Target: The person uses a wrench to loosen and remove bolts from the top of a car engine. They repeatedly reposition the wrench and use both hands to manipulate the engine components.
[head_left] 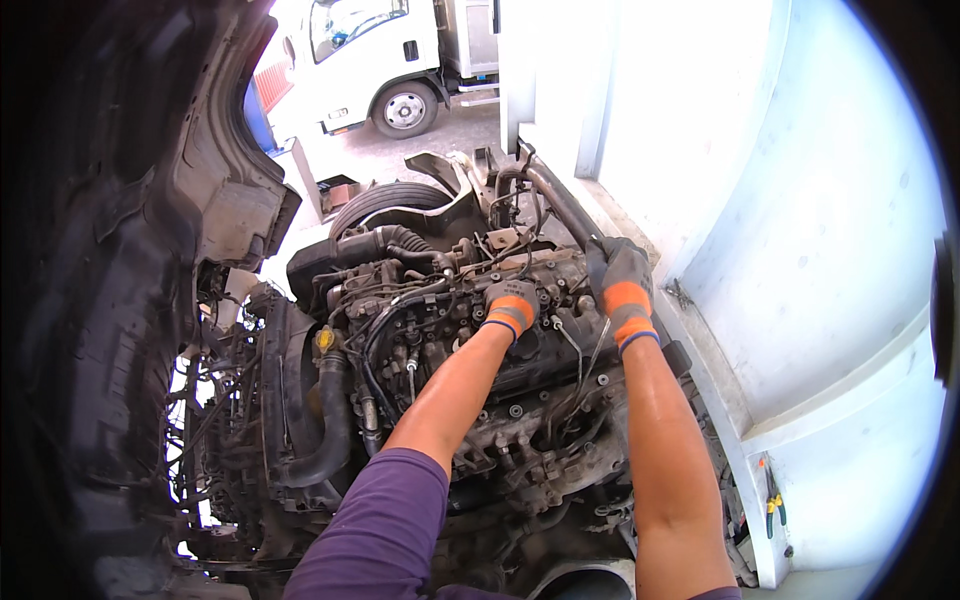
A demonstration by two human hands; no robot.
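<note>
At the left hand, the fingertips are hidden by the back of the hand, and what is touched cannot be made out. At the right hand, any grip is likewise concealed. Beyond both hands, the white truck is cut off by the upper edge; below the left hand, the purple sleeve by the lower.

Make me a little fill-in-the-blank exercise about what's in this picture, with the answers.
1. The right hand is nearer the wall than the ____ hand.
2. Both gloves have bright ____ cuffs.
3. The truck beyond the engine is ____.
4. The cap above the thick black hose is ____.

Missing words: left; orange; white; yellow.
</note>
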